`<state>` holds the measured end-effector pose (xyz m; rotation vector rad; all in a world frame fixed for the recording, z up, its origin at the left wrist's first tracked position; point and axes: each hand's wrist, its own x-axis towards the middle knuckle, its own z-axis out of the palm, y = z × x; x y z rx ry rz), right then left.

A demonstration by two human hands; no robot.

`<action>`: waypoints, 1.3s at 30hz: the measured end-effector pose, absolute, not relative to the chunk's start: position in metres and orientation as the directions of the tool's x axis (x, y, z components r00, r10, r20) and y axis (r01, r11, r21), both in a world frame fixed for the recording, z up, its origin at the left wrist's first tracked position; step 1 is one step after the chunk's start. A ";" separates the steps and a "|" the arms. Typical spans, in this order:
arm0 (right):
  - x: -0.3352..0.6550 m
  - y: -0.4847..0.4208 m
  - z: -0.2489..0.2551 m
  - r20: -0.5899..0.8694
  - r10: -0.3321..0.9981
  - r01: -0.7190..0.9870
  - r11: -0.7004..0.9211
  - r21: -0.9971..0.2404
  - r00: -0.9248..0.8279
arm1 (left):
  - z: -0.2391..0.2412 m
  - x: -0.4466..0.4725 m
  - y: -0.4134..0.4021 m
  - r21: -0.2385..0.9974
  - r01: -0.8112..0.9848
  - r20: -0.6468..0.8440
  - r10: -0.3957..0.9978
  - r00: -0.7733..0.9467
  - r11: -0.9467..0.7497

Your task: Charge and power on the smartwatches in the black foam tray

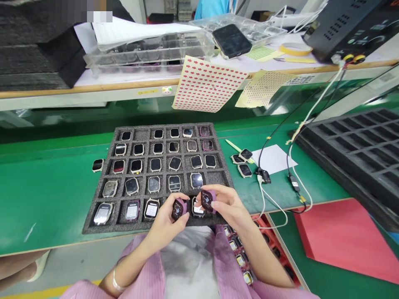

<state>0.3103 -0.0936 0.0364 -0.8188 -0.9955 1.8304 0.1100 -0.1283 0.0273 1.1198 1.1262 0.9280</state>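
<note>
My left hand (171, 218) is closed round a purple smartwatch case (178, 209), its dark screen turned up. In my right hand (229, 203) another purple smartwatch case (208, 200) is pinched between thumb and fingers, with small marks lit on its screen. Both hands hover over the front edge of a grey foam tray (215, 182), where many watch cases sit in square pockets. Just below my right fingers, a pale watch (198, 207) with a white lit screen lies in its pocket, partly covered. Near my left wrist is another lit watch (152, 208).
One watch (97, 165) lies left of the tray. Several loose watches (245, 170), a white paper (274, 160) and cables (264, 176) lie to the right. A red tray of watches (240, 260) is below my right arm; an empty-pocketed foam tray (352, 153) stands far right.
</note>
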 end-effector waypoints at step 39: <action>0.309 -0.097 0.039 -0.133 0.933 -0.333 -0.249 -0.909 -0.334 | 0.027 0.105 -0.125 0.984 0.091 -0.172 0.964 0.204 0.156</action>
